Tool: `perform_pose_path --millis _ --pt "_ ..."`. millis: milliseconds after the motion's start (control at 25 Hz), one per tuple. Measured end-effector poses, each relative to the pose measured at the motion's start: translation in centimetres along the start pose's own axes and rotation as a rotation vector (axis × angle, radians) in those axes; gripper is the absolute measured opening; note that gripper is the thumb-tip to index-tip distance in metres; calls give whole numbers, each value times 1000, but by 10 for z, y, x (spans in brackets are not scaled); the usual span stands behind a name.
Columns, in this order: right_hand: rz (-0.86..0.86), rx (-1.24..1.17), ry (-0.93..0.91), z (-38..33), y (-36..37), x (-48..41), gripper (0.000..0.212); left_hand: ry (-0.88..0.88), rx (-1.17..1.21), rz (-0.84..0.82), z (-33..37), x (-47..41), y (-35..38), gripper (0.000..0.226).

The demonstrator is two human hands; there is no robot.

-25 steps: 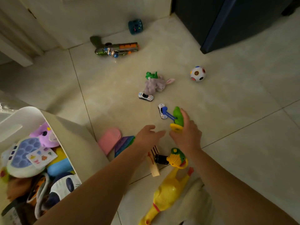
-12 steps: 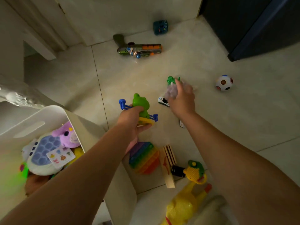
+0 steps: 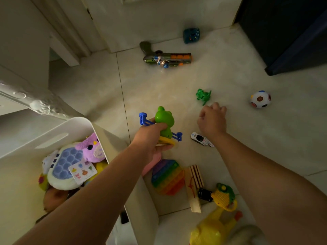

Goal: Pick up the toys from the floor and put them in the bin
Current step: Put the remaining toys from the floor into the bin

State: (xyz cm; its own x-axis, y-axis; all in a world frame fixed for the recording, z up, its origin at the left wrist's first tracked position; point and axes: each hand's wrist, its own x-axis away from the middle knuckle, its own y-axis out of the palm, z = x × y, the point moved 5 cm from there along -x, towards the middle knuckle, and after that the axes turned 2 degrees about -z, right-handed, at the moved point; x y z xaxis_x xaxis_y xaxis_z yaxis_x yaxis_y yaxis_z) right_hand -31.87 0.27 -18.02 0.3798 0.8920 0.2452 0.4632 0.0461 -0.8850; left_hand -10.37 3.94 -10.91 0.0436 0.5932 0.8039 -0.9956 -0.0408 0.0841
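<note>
My left hand (image 3: 150, 138) is shut on a green frog toy (image 3: 163, 119) with blue bars and a yellow base, held just right of the white bin (image 3: 76, 121). The bin holds several soft toys. My right hand (image 3: 212, 121) is curled shut low over the floor. The grey plush that lay there no longer shows and seems to be tucked under it. A white toy car (image 3: 200, 138) lies beside my right wrist. A small green figure (image 3: 203, 95) sits just beyond the knuckles.
On the tiles lie a spotted ball (image 3: 260, 99), a toy gun (image 3: 168, 58), a teal cube (image 3: 191, 35), a rainbow pop pad (image 3: 167, 177), a wooden piece (image 3: 193, 188) and a yellow rubber chicken (image 3: 212, 228). A dark cabinet (image 3: 292, 32) stands at the back right.
The frog toy passed from my right hand to my left, which carried it toward the bin. My right hand reached out and closed over the grey plush.
</note>
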Motion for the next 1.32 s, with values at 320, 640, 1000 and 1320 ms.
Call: perform_pose_path --millis 320,640,1000,1320 --pt "-387 164 142 36 -61 93 27 -24 -32 -92 -32 49 21 23" --pt "-796 742 47 83 14 193 72 -27 -50 -158 -65 92 25 21" --pt "-620 427 142 56 -9 180 54 13 41 -173 -59 104 -12 30" --pt "-296 -170 -69 -81 -102 178 47 210 349 -252 -10 144 -61 27"
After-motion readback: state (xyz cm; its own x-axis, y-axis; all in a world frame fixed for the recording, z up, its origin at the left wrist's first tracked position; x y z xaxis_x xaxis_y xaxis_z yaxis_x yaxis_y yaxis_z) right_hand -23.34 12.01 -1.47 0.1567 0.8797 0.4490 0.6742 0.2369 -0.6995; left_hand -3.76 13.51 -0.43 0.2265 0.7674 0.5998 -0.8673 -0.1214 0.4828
